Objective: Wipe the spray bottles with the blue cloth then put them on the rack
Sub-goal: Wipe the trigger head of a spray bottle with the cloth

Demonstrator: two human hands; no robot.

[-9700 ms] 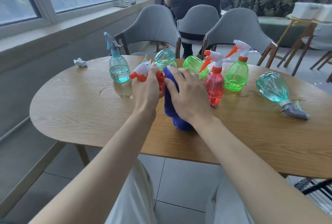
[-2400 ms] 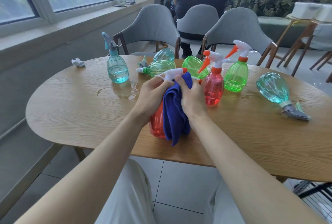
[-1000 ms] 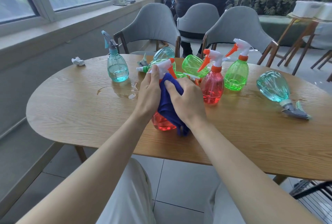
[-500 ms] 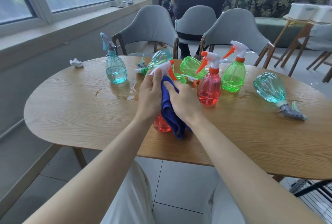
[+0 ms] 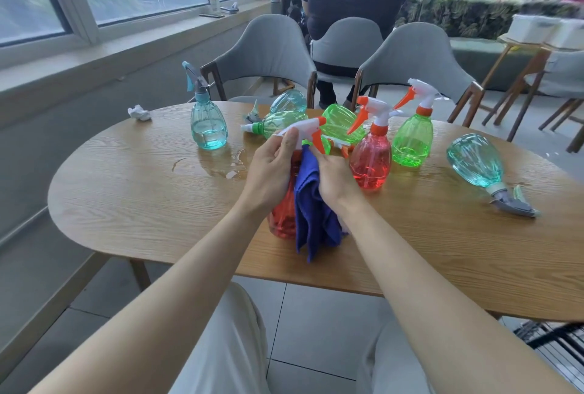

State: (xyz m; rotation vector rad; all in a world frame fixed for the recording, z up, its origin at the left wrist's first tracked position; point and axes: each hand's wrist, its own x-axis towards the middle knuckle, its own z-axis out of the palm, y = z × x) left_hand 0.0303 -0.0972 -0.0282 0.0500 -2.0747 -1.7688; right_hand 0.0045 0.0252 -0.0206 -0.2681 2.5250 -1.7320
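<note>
So the red spray bottle [image 5: 282,218] won't tip, left hand [image 5: 272,172] grips its neck; right hand [image 5: 335,179] clutches blue cloth [image 5: 313,215] against it.

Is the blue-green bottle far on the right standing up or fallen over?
Fallen over. The rightmost bottle lies on its side on the table, its grey sprayer resting on the wood.
</note>
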